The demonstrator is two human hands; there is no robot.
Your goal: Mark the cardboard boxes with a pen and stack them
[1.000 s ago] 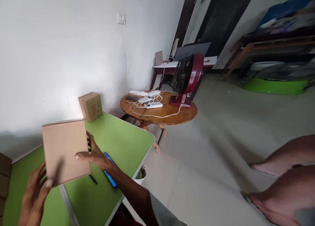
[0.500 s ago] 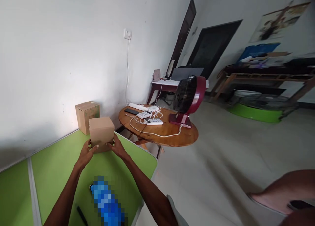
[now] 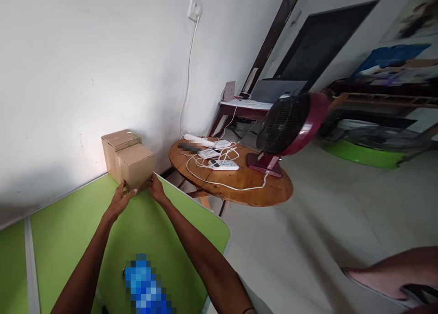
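A small plain cardboard box [image 3: 136,166] stands on the far corner of the green table [image 3: 68,227], touching a second cardboard box [image 3: 116,143] that sits against the white wall. My left hand [image 3: 119,201] holds the near box at its lower left edge. My right hand [image 3: 157,189] presses its lower right edge. Both arms reach forward across the table. A blurred blue object [image 3: 145,286] lies on the table between my forearms.
A round wooden table [image 3: 236,179] to the right carries power strips, white cables and a dark red fan [image 3: 290,124]. A low desk [image 3: 246,106] stands by the wall behind it. Another person's bare legs [image 3: 393,273] show at the lower right.
The box, held up close to me one second ago, has moved away and down to the table's far corner beside the other box. Both hands still hold it.
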